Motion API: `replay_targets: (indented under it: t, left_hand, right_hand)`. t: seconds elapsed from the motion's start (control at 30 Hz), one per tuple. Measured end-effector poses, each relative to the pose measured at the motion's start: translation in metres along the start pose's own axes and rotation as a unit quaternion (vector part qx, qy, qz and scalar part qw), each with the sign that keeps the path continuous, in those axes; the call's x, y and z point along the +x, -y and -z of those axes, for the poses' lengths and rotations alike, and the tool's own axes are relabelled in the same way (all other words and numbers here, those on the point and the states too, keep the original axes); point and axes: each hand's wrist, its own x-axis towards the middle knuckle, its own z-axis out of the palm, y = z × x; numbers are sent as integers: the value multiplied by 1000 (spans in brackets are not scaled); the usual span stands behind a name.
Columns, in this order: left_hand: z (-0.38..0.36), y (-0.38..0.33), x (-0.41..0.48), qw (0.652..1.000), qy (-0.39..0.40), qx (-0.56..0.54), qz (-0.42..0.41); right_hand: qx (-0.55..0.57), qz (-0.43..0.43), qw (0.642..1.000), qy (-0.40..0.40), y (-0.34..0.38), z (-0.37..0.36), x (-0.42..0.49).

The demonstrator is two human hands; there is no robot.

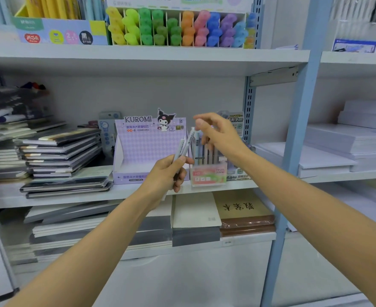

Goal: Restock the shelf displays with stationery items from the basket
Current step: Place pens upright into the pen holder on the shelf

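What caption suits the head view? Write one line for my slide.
Left hand grips slim white pens while the right hand reaches over the pink Fruit Soda pen box.

The Kuromi box (147, 149) is matt printed cardboard, the pens (186, 144) smooth plastic, the shelf (182, 56) smooth painted metal.

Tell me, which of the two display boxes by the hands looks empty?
The purple Kuromi box: its visible inside is bare, while the pink Fruit Soda box beside it holds upright pens.
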Motion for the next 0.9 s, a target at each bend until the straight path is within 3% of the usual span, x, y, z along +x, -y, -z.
replay_targets:
  t: [0.1, 0.17, 0.27, 0.4, 0.53, 0.67, 0.77, 0.9]
  left_hand:
    - [-4, -3, -1, 1000, 6, 4, -12]
    - [-4, -6, -2, 1000, -5, 7, -17]
    - [2, -8, 1, 997, -80, -12, -6]
    - [13, -11, 4, 977, -173, -124, 13]
    - [10, -14, 5, 965, -192, -177, 5]
    - [2, -18, 7, 948, -226, -220, -38]
    - [2, -20, 8, 940, -225, -250, -57]
    - [-2, -19, 7, 948, -165, -268, -47]
  right_hand:
    - [32, -3, 997, 63, 5, 0, -6]
    - [69, -18, 997, 40, 6, 4, -7]
    - [156, -41, 986, -33, 6, 14, -7]
    - [250, -72, 962, -80, 0, 25, -12]
    - [310, -94, 944, -56, -9, 21, -23]
    - [298, -124, 946, 14, -19, 11, -34]
    - [296, -128, 946, 24, -24, 7, -41]
    - [351, -117, 929, -16, -24, 9, -43]
